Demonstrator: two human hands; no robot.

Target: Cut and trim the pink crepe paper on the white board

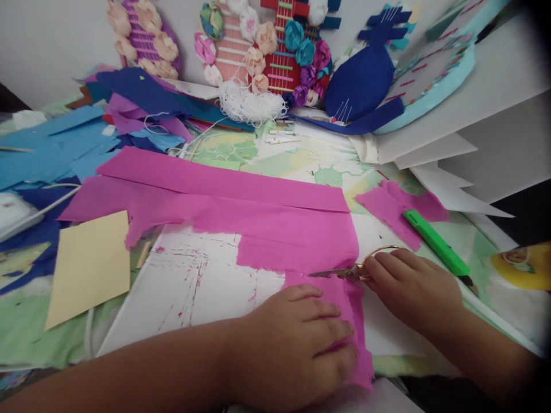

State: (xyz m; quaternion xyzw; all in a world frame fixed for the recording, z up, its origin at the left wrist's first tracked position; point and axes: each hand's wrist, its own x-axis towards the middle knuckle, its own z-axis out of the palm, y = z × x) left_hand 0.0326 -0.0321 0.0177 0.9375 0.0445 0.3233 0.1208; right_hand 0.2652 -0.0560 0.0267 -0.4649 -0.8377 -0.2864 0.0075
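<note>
Bright pink paper (297,229) lies across a white board (215,287) marked with cut lines. My left hand (297,344) rests flat on its lower part, fingers spread and pointing right. In my right hand (413,287) are gold-handled scissors (336,272), their blades pointing left over the pink paper just above my left fingers. The fingers of my right hand wrap round the handles. Part of the blades lies against the paper, and whether they are fully closed is hard to tell.
A green cutter (437,244) and a pink scrap (400,203) lie at the right. Yellow paper (90,264) sits at the left, below blue scraps (60,143). Behind are white yarn (249,103), a dark blue guitar-shaped piece (361,83) and flower-decorated crafts (282,51).
</note>
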